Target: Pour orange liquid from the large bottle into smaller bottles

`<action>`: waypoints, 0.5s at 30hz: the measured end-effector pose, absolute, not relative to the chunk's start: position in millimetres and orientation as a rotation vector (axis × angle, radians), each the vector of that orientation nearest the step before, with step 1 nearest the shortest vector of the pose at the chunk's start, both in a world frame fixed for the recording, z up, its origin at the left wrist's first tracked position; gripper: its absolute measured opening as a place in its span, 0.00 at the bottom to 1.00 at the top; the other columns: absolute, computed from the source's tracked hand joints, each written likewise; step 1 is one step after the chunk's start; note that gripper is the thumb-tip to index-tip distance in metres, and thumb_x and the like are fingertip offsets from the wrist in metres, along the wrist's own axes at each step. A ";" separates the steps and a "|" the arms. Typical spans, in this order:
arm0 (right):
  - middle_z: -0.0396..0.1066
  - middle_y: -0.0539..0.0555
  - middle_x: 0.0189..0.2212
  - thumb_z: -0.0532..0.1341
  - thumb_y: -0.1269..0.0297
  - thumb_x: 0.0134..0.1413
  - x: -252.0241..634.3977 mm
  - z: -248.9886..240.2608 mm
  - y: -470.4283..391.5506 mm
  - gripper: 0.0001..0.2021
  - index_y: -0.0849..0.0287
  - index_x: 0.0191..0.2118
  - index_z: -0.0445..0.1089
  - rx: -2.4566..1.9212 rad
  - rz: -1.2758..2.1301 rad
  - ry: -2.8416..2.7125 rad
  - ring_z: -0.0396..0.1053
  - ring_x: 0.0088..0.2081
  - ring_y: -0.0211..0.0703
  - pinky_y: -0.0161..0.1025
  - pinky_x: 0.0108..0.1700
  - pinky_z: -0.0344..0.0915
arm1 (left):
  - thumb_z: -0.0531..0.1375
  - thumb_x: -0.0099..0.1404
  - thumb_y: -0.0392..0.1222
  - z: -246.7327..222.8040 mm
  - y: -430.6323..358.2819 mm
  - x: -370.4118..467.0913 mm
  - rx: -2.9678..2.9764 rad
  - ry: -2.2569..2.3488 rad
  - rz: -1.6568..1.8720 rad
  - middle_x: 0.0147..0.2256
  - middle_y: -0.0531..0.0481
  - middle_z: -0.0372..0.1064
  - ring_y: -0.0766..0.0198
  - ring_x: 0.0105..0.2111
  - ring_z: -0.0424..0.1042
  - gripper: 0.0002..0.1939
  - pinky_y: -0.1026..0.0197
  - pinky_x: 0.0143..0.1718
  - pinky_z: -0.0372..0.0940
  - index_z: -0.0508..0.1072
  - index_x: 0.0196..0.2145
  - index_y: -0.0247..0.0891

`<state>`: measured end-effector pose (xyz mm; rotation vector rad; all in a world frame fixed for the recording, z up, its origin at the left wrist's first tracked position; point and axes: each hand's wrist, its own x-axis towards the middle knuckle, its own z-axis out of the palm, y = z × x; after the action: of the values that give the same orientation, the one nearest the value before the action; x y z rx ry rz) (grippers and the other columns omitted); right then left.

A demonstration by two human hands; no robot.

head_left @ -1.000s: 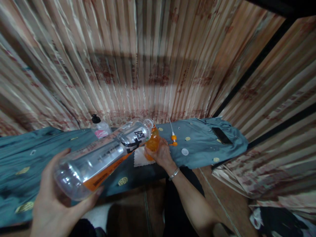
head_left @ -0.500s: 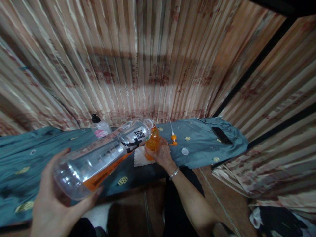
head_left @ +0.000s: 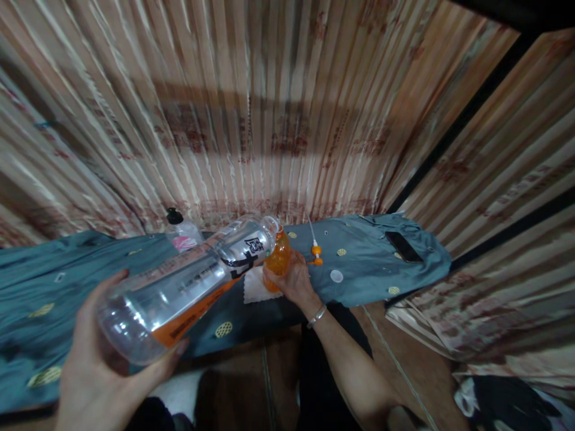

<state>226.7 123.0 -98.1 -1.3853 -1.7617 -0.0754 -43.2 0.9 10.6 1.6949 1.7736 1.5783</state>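
Observation:
Tilted in my left hand (head_left: 105, 359) is a large clear plastic bottle (head_left: 179, 290) with a silver and orange label. My fingers are wrapped round its base, and its mouth points to the upper right. That mouth is at the top of a small orange bottle (head_left: 277, 260), which my right hand (head_left: 294, 278) grips upright. Beneath the orange bottle lies a white scalloped cloth (head_left: 255, 288). An orange pump head with a white tube (head_left: 317, 254) rests to the right of my right hand. Whether liquid is flowing cannot be made out.
A clear bottle with a black pump top (head_left: 182, 233) stands at the back left. On the blue-green cloth-covered surface (head_left: 359, 287) lie a round translucent disc (head_left: 336, 276) and a black phone (head_left: 403, 246) at the right. Pleated curtains (head_left: 278, 120) hang close behind.

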 end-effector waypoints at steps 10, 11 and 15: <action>0.76 0.59 0.42 0.67 0.56 0.54 228.1 -96.0 122.7 0.19 0.56 0.50 0.71 -1.392 -0.008 -1.766 0.74 0.46 0.57 0.58 0.55 0.69 | 0.75 0.40 0.57 10.3 2.1 -40.4 1.737 1.748 1.623 0.54 0.45 0.70 0.43 0.49 0.73 0.53 0.25 0.66 0.50 0.64 0.64 0.50; 0.76 0.60 0.41 0.67 0.57 0.54 228.0 -95.9 122.7 0.19 0.56 0.50 0.71 -1.390 -0.015 -1.770 0.74 0.46 0.57 0.58 0.55 0.69 | 0.75 0.40 0.57 10.2 2.3 -40.5 1.742 1.752 1.624 0.55 0.45 0.70 0.43 0.49 0.73 0.53 0.26 0.66 0.50 0.64 0.64 0.50; 0.76 0.61 0.42 0.68 0.56 0.53 226.5 -95.9 122.1 0.19 0.60 0.49 0.70 -1.387 -0.072 -1.771 0.74 0.46 0.56 0.57 0.54 0.70 | 0.74 0.40 0.58 8.2 3.7 -41.7 1.749 1.743 1.627 0.54 0.45 0.70 0.42 0.49 0.73 0.53 0.24 0.66 0.49 0.64 0.63 0.51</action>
<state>226.5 122.1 -95.9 -1.3875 -1.7706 -0.0719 -41.7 3.7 8.2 1.7489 1.7431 1.6274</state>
